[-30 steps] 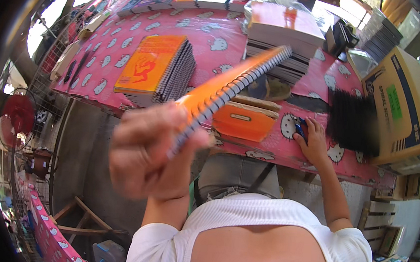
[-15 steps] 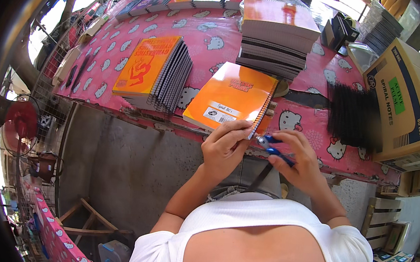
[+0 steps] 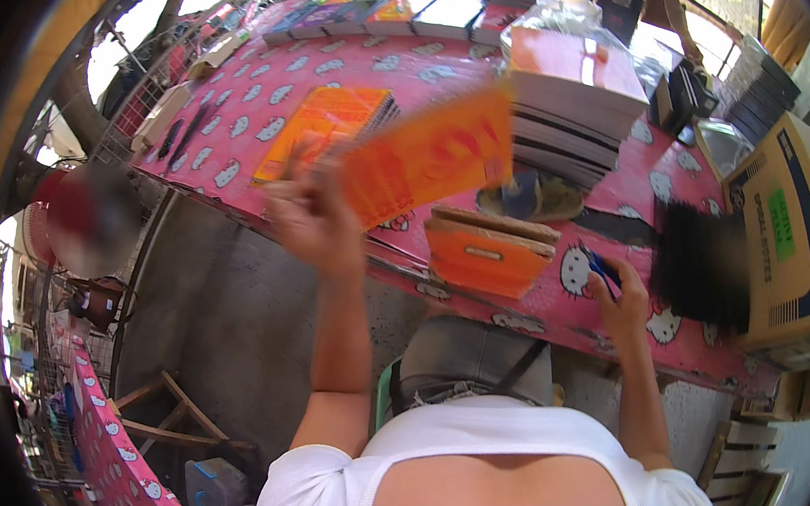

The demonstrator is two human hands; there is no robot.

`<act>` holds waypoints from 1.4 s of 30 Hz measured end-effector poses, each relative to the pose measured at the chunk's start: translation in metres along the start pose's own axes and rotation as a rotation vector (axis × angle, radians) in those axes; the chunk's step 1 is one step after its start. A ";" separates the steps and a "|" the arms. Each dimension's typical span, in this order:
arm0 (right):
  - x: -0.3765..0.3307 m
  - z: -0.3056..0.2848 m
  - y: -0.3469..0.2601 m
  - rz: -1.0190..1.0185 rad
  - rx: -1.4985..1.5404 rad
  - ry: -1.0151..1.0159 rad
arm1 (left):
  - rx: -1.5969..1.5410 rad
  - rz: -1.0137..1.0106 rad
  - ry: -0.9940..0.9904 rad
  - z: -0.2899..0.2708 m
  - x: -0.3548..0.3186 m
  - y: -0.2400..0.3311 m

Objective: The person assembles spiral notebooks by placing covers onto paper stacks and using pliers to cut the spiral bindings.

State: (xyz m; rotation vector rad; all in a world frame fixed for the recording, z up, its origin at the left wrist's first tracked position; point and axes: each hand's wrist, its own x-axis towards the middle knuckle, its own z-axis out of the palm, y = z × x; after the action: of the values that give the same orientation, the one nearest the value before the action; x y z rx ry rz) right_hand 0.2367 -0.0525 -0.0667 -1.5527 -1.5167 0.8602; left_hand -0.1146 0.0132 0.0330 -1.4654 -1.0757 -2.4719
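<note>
My left hand [image 3: 317, 212] is raised over the table's front edge, closed on the lower left corner of an orange spiral notebook [image 3: 447, 156]. Both are smeared by motion, and the notebook is tilted in the air. Behind the hand lies a stack of orange spiral notebooks [image 3: 325, 116]. My right hand [image 3: 626, 311] is wrapped around blue-handled pliers [image 3: 604, 269], low over the pink cloth. Between my hands stands an orange block with a brown cardboard top [image 3: 487, 255], near the front edge. A slipper [image 3: 540, 199] lies behind that block.
A tall stack of notebooks [image 3: 570, 123] rises at the back centre. Black spiral coils [image 3: 698, 264] are heaped beside a large cardboard box [image 3: 800, 249] on the right. More books [image 3: 387, 15] line the far edge. Part of another person [image 3: 680, 27] shows at the back right.
My left hand has lifted the notebook and swung it leftward, turning it over, uncovering the orange block and slipper. My right hand has moved right with the pliers, away from the notebook's spiral.
</note>
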 end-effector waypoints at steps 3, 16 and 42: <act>0.003 -0.001 0.038 -0.318 -0.723 0.184 | 0.035 -0.002 0.233 -0.040 0.063 -0.055; 0.176 0.020 -0.119 -0.933 -0.552 0.535 | 0.330 -0.384 0.220 -0.103 0.045 -0.156; 0.039 0.022 -0.042 -0.343 0.475 0.094 | -0.337 -0.443 -0.751 0.040 -0.020 0.032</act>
State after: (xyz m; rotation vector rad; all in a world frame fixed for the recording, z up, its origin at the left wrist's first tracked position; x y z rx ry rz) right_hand 0.1999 -0.0126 -0.0377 -0.9437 -1.3360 0.8547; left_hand -0.0613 0.0078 0.0462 -2.6546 -1.2157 -2.4995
